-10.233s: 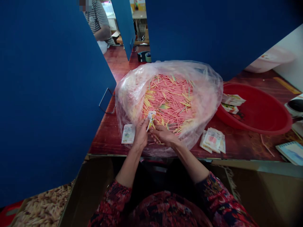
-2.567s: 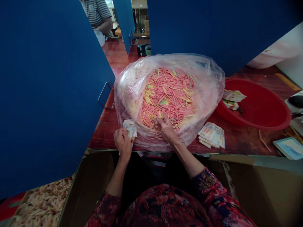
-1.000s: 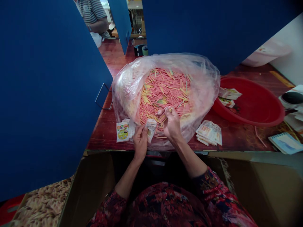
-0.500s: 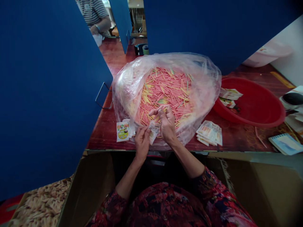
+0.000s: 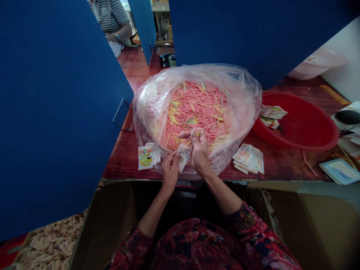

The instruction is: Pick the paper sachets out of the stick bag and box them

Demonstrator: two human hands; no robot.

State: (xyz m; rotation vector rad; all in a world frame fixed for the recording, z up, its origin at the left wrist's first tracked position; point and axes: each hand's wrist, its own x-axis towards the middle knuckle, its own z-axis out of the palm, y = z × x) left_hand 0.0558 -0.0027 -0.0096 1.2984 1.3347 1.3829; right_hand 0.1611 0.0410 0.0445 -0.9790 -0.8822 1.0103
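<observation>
A large clear plastic bag (image 5: 242, 93) lies open on the table, full of thin pink, yellow and green sticks (image 5: 197, 101). At its near edge my left hand (image 5: 170, 167) pinches a small printed packet (image 5: 184, 154) between thumb and fingers. My right hand (image 5: 199, 152) is closed on a few of the sticks, their ends at the packet's upper edge. Whether any stick is inside the packet, I cannot tell. More packets (image 5: 145, 157) lie left of my left hand. A fanned stack of packets (image 5: 249, 158) rests to the right of the bag.
A red basin (image 5: 309, 140) with some packets inside stands at the right. Beside it are a notepad (image 5: 340, 170) and a dark-topped cup (image 5: 348, 118). Blue partitions (image 5: 56, 93) rise left and behind. Tape rolls (image 5: 168, 60) sit at the back. A person in a striped shirt (image 5: 114, 17) is beyond.
The sticks in my right hand have shifted slightly, and the packet has turned a little more upright towards them. My left hand keeps its pinch.
</observation>
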